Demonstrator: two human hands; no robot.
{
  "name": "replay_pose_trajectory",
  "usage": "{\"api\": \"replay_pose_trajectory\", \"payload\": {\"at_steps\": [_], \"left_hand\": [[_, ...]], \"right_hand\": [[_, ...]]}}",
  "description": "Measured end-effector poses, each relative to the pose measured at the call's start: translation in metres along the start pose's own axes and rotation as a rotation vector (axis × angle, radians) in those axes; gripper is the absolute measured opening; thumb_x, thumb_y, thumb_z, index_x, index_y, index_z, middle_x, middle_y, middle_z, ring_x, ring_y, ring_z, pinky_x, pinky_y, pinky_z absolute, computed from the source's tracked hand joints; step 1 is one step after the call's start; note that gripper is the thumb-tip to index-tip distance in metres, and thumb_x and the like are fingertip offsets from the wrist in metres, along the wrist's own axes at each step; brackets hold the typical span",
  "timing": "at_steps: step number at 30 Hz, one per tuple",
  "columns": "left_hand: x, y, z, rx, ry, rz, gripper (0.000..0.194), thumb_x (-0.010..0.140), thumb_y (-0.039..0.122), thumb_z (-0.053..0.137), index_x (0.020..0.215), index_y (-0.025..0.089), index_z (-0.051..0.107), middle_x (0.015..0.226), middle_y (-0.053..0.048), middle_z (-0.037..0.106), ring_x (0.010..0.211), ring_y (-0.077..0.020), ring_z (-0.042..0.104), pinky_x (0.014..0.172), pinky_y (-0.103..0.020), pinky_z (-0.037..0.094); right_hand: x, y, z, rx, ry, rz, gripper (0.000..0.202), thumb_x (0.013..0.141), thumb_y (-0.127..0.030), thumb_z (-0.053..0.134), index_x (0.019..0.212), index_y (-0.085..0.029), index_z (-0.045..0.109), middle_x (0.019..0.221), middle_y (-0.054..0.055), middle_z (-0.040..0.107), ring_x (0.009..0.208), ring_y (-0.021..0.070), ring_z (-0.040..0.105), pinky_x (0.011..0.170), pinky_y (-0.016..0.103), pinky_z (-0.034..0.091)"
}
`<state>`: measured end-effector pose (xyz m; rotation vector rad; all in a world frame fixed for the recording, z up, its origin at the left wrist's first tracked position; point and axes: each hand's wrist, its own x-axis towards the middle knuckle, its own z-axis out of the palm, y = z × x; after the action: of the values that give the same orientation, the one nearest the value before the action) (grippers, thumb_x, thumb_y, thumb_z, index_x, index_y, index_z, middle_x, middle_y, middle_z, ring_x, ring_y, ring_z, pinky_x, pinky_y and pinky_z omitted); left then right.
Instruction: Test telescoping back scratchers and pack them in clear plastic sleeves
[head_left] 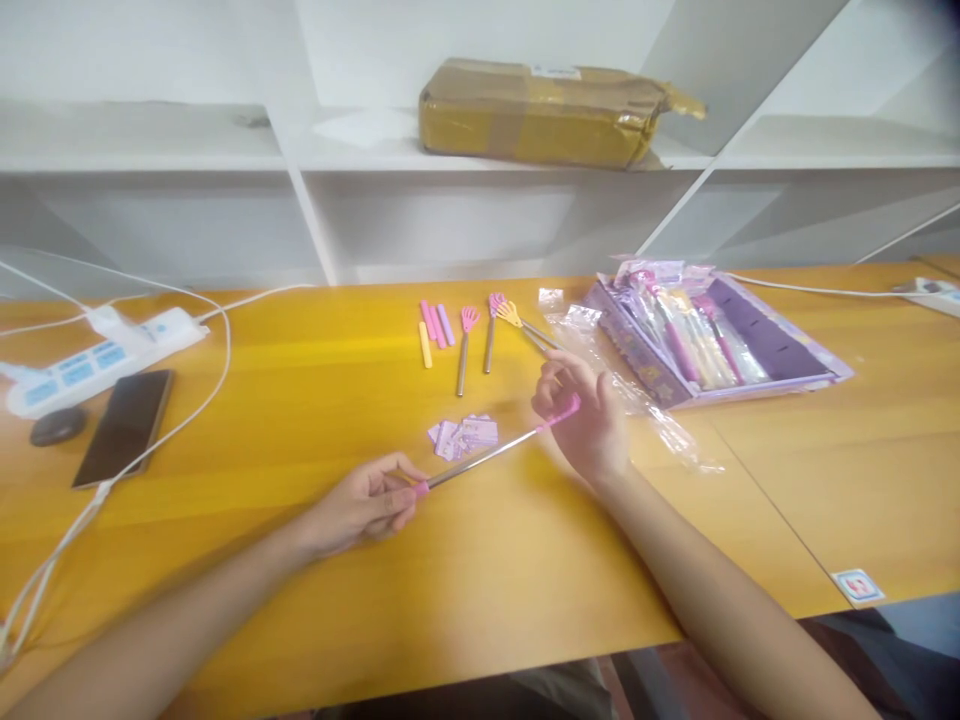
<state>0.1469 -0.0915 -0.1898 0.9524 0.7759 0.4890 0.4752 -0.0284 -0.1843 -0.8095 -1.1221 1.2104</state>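
1. At the table's (300,640) near edge, a small square sticker (859,587) shows at right.
2. A person's left hand (379,500) closes its fingers around one pink end of a scratcher (484,458), which slants up to the right above the wood on a thin metal shaft.
3. The right hand (589,425) is half open, fingers loosely curled, at the scratcher's pink head; whether it grips the head cannot be told.
4. Just beyond the shaft, lilac cards (465,437) lie in an overlapping heap.
5. At far left, a phone (124,428) lies beside a dark oval object (58,427), with a white power strip (105,360) behind them and white cables (214,390) looping past.
6. Beyond the cards rest two pink-headed scratchers (463,350), a yellow-headed one (510,314) and four coloured tubes (426,345).
7. To the right, clear wrappers (664,425) trail beside a purple box (799,335) holding bagged pieces (694,325).
8. Behind, a taped brown parcel (536,115) sits on a white shelf (360,135).
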Motion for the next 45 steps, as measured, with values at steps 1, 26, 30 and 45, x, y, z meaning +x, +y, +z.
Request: {"api": "replay_pose_trajectory", "payload": {"at_steps": [1, 26, 30, 45], "left_hand": [[0.0, 0.002, 0.0, 0.027, -0.023, -0.011, 0.045, 0.093, 0.056, 0.076, 0.11, 0.019, 0.058, 0.064, 0.006, 0.061, 0.043, -0.0029, 0.028, 0.042, -0.018, 0.018], [-0.017, -0.017, 0.016, 0.451, 0.097, 0.126, 0.033, 0.104, 0.051, 0.061, 0.108, 0.018, 0.067, 0.08, 0.0, 0.067, 0.072, -0.0122, 0.063, 0.074, -0.027, 0.049], [-0.017, -0.02, 0.016, 0.451, 0.118, 0.13, 0.032, 0.104, 0.05, 0.061, 0.11, 0.019, 0.066, 0.079, 0.001, 0.066, 0.072, -0.0126, 0.063, 0.074, -0.028, 0.051], [-0.021, -0.019, 0.014, 0.552, 0.129, 0.119, 0.027, 0.101, 0.043, 0.065, 0.117, 0.022, 0.069, 0.098, -0.004, 0.074, 0.078, -0.0135, 0.07, 0.079, -0.029, 0.058]], "right_hand": [[-0.001, -0.001, -0.001, -0.026, -0.002, -0.035, 0.051, 0.101, -0.072, 0.046, 0.124, -0.031, 0.068, 0.093, 0.002, 0.048, 0.067, 0.013, 0.044, 0.061, 0.029, 0.039], [-0.015, -0.001, 0.002, -0.065, -0.183, 0.091, 0.016, 0.097, -0.034, 0.071, 0.089, -0.019, 0.07, 0.067, -0.003, 0.042, 0.058, 0.0097, 0.036, 0.058, 0.027, 0.026], [-0.016, -0.003, 0.003, -0.074, -0.178, 0.075, 0.013, 0.097, -0.027, 0.065, 0.087, -0.019, 0.068, 0.069, -0.003, 0.043, 0.059, 0.0096, 0.036, 0.057, 0.026, 0.026], [-0.048, 0.001, 0.045, -0.282, -0.297, 0.056, 0.023, 0.093, -0.018, 0.051, 0.071, -0.019, 0.058, 0.068, -0.001, 0.048, 0.065, 0.0123, 0.044, 0.063, 0.026, 0.035]]}}
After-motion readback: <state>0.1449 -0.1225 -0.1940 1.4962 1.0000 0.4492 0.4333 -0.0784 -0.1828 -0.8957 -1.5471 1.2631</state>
